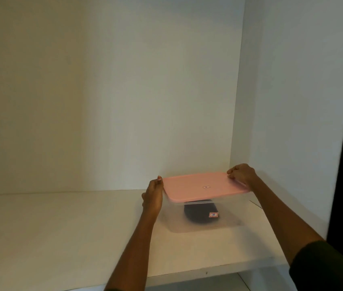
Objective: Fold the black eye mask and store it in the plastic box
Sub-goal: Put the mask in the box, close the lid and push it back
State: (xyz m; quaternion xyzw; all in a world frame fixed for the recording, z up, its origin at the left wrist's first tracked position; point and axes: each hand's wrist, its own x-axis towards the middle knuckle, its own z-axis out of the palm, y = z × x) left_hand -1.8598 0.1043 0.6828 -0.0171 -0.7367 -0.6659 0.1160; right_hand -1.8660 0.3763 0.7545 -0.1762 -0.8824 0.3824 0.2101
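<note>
Pink lid point(206, 186) over clear plastic box point(172, 219) on white table point(61, 227). We see left hand point(152, 198) gripping lid's left edge, right hand point(242, 174) gripping its far-right corner. Black eye mask point(195, 213) inside box.

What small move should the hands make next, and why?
Probably press the pink lid down onto the plastic box: the black eye mask already lies inside, and the left hand and right hand grip the lid's ends over it.
</note>
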